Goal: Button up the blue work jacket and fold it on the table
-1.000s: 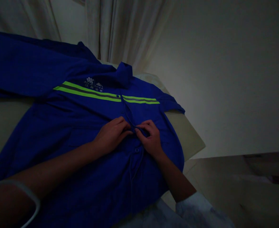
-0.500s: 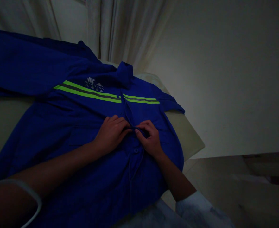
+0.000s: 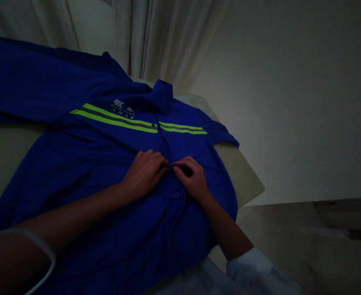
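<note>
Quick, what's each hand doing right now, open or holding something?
Left hand: closed, pinching the placket of the blue work shirt.
Right hand: closed, pinching the same placket.

The left hand (image 3: 145, 174) and right hand (image 3: 192, 178) pinch the placket (image 3: 165, 149) of a blue work shirt (image 3: 76, 86) with lime reflective stripes (image 3: 119, 121), just above a button (image 3: 176, 195), on a pale padded surface (image 3: 241, 172)

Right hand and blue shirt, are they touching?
Touching. The head view shows the right hand lying on the blue shirt, its fingers gripping the shirt's front edge.
</note>
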Available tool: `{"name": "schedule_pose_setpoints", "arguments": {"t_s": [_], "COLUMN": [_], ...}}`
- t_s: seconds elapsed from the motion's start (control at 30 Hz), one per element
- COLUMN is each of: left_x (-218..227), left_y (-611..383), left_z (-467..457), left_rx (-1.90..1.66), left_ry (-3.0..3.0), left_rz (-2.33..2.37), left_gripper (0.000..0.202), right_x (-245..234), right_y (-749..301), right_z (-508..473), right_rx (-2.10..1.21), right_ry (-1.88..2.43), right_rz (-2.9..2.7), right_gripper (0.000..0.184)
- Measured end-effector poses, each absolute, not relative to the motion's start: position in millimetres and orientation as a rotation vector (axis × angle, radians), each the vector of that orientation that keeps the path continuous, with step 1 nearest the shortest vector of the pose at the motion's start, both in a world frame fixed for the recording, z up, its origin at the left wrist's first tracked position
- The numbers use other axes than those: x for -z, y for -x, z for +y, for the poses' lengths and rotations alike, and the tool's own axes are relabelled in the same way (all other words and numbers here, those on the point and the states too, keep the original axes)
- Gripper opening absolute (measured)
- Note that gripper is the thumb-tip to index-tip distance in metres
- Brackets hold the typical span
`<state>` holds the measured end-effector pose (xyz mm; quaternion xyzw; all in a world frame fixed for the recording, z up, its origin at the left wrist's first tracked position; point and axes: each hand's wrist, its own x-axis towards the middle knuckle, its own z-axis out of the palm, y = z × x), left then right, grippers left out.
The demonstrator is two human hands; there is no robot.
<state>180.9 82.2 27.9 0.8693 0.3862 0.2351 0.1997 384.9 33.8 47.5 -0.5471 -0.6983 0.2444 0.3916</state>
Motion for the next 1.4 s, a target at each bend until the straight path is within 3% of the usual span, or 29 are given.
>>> {"name": "schedule_pose_setpoints", "arguments": {"t_s": [0.27,0.5,0.7,0.87,1.2,1.4], "left_x": [-33,-42,-41,-35,-25,-23], "left_y": [-183,-181,-179,-180,-180,-181], "left_z": [82,92,98,100,103,104], "left_rx": [-0.562,-0.481,-0.459,-0.544,-0.606,-0.667], "left_ry": [-2.304,-2.110,-2.009,-1.922,-1.815,-1.731], "left_rz": [1.179,1.146,1.107,1.065,1.040,1.043], "left_gripper": [0.010,0.027,0.027,0.027,0.036,0.034], "right_x": [-41,-42,-42,-42,-41,-43], "right_y": [-380,-378,-377,-377,-376,-376], "right_z": [33,29,30,31,30,30], "right_rx": [-0.502,-0.344,-0.313,-0.313,-0.268,-0.306], "right_ry": [1.317,1.362,1.355,1.352,1.297,1.362], "right_rz": [-1.844,-1.857,-1.842,-1.820,-1.843,-1.794], "right_gripper": [0.011,0.011,0.009,0.013,0.006,0.013]}}
